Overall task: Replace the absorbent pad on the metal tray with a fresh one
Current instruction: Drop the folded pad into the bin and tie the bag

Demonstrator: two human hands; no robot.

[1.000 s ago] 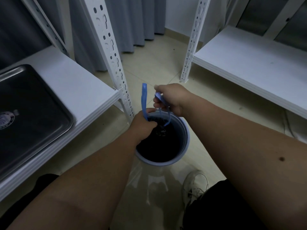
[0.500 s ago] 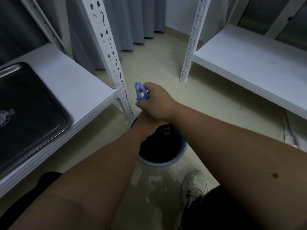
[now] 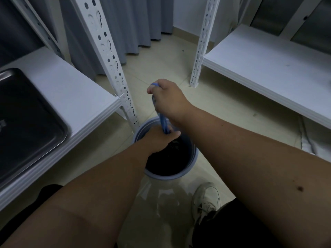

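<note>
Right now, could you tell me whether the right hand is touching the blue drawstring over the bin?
Touching. The head view shows the right hand with fingers curled round the blue drawstring, which runs taut down to the left hand at the bin.

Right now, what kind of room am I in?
Probably a storeroom or utility room: white slotted-post shelving, a metal tray on one shelf, and a lined bin on the tiled floor.

Metal tray (image 3: 26,122) shows a dark, brushed sheen, smooth with a brighter rolled rim. The shelf board (image 3: 71,90) under it looks matt white, smooth laminate. Perforated upright (image 3: 107,56) is white painted metal. The bin (image 3: 194,158) reads as smooth plastic with a black film liner. Blue drawstring (image 3: 163,124) looks like thin glossy plastic. Floor tiles (image 3: 161,68) shine; curtain (image 3: 129,24) is soft grey cloth.
</note>
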